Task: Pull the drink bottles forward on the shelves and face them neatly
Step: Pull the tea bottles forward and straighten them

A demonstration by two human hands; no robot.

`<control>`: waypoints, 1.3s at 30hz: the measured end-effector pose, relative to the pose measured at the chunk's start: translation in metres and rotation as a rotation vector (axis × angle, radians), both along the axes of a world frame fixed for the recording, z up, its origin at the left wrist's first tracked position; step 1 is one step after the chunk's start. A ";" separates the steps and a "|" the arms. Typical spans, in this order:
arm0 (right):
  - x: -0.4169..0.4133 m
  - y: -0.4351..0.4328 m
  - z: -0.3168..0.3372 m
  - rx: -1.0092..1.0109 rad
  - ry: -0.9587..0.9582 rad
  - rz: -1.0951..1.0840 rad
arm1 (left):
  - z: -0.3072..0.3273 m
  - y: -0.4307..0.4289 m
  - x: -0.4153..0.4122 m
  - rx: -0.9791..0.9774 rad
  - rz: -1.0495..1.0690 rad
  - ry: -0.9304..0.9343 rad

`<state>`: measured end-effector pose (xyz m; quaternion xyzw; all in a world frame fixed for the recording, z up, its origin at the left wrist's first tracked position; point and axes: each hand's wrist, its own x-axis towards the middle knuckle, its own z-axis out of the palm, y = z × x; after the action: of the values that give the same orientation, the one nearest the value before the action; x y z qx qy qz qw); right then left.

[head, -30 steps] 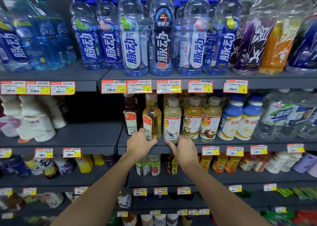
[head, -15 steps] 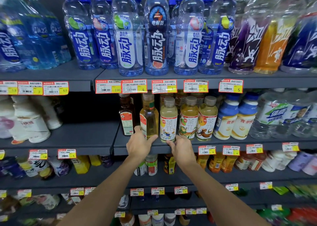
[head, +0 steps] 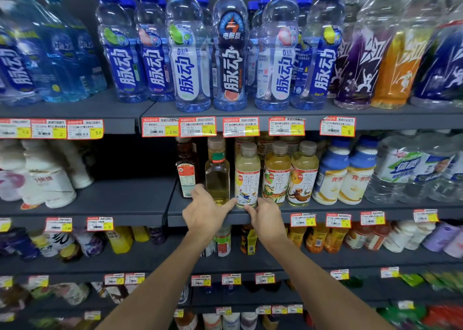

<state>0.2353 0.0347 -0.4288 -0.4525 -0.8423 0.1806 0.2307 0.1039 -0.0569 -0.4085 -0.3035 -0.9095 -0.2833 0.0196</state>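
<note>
Facing bottles on the middle shelf (head: 176, 212): left hand (head: 206, 212) cups the base of the pale yellow bottle (head: 217, 177) between spread thumb and forefinger; right hand (head: 266, 217) pinches the foot of the white-labelled tea bottle (head: 246, 177). Both bottles stand near the shelf lip. Next move, likely: twist labels square, level with neighbours, without tipping.

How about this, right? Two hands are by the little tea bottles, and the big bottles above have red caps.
No. The head view shows the big bottles above have blue caps, not red. The left hand and right hand are by the little tea bottles.
</note>
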 end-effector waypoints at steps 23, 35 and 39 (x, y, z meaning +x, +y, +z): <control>-0.022 -0.012 0.012 -0.022 -0.065 -0.191 | -0.021 -0.003 -0.011 0.422 -0.314 -0.272; -0.005 0.013 0.013 -0.151 -0.062 -0.006 | -0.020 -0.003 -0.034 0.297 -0.359 -0.241; -0.003 0.016 0.016 -0.131 -0.075 0.025 | -0.016 -0.006 -0.042 0.231 -0.437 -0.196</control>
<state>0.2320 0.0504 -0.4131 -0.4625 -0.8422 0.2213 0.1666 0.0622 -0.0629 -0.4242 -0.4593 -0.7816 -0.4110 -0.0958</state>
